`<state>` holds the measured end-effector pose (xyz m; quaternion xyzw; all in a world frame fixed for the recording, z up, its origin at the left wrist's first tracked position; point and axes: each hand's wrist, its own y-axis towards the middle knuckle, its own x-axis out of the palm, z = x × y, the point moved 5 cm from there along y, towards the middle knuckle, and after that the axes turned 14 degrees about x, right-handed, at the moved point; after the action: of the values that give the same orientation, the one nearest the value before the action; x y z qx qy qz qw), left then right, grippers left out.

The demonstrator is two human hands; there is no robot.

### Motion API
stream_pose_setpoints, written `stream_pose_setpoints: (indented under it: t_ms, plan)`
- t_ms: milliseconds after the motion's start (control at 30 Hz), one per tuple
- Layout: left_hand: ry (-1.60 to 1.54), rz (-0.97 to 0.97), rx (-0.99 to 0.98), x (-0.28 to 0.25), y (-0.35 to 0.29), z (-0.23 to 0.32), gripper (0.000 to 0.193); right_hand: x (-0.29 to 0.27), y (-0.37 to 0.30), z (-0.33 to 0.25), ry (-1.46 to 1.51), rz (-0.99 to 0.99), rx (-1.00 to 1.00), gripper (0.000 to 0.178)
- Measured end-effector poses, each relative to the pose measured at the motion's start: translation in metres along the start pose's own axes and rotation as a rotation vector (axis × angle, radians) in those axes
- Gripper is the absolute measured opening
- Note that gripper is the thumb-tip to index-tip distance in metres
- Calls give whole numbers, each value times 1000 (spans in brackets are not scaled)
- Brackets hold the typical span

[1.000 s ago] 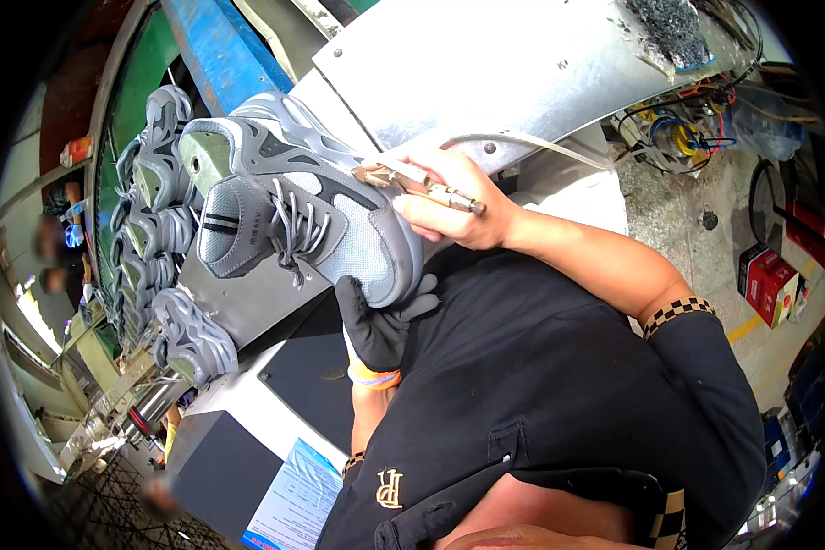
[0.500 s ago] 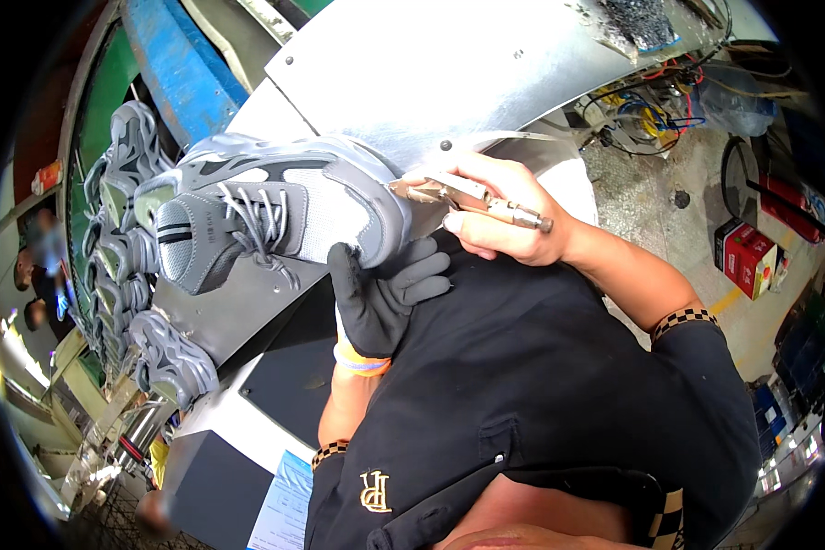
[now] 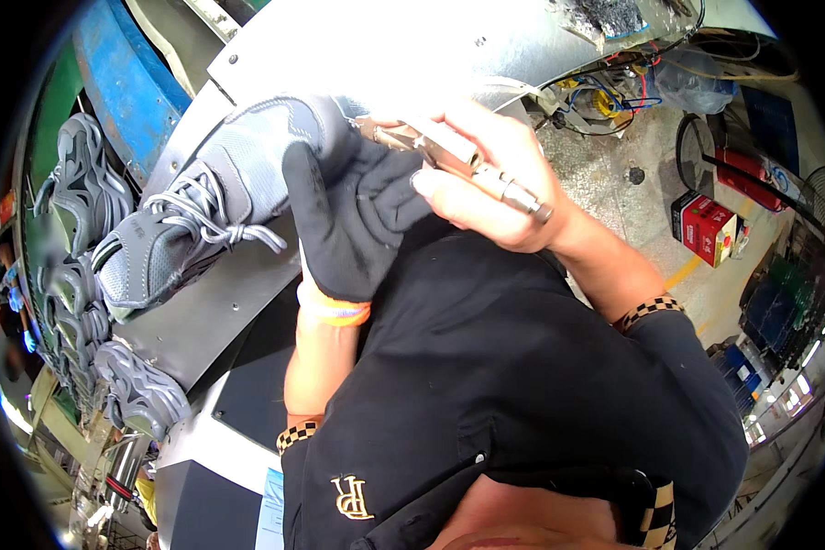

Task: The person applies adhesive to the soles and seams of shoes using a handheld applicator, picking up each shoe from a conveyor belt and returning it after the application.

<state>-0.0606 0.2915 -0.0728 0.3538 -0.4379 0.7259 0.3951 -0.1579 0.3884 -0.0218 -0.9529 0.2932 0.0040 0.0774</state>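
My left hand (image 3: pixel 353 215), in a black glove with an orange wristband, grips the heel end of a grey laced sneaker (image 3: pixel 206 197) and holds it up against a slanted metal panel (image 3: pixel 206 316). My right hand (image 3: pixel 486 188), bare, is closed around a thin metal pen-like tool (image 3: pixel 458 160). The tool's tip points at the heel of the sneaker, just above my gloved fingers. The exact contact spot is hidden by the glove.
More grey sneakers (image 3: pixel 82 197) lie in a row along a green conveyor at the left. A large sheet-metal housing (image 3: pixel 385 41) lies ahead, with loose wires (image 3: pixel 614 92) to its right. A red box (image 3: pixel 706 225) stands on the concrete floor.
The sneaker has been turned and pulled nearer to me. My gloved left hand moved up from below it onto its heel. My right hand with the tool stayed at the heel.
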Motion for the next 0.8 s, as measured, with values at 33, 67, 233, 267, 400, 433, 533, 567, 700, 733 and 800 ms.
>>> stream_pose_setpoints:
  t_ms: [33, 67, 233, 267, 400, 433, 533, 567, 700, 733, 800]
  plan:
    - [-8, 2, 29, 0, 7, 0, 81, 3, 0, 3, -78, 41, -115, 43]
    - [66, -129, 43, 1, 14, 3, 76, 10, -1, 14, 22, 42, 49, 44]
    - [261, -173, 260, -14, 40, 21, 48, 14, 42, 19, -55, 84, -86, 27]
    - [432, -194, 268, 3, 35, 32, 42, 11, 58, 26, 160, -1, 52, 20]
    - [1276, -162, 518, 5, -46, 95, 52, 4, 98, 27, 361, -91, 206, 19]
    - [1205, 5, 508, -4, -82, 115, 58, -1, 103, 26, 281, -23, 127, 19]
    - [1524, -67, 1487, 37, -136, 165, 74, -17, 111, 35, 289, 149, 121, 22]
    - [1554, 379, 1415, 26, -147, 189, 83, -17, 112, 35, 221, 152, 59, 23]
    - [2231, 70, 746, 10, -130, 174, 95, -15, 113, 34, -67, 239, -231, 35]
    - [2123, 131, 740, 12, -128, 177, 94, -11, 112, 29, -132, 288, -317, 39]
    - [1990, 145, 708, 11, -122, 180, 95, -5, 118, 27, -233, 251, -199, 55]
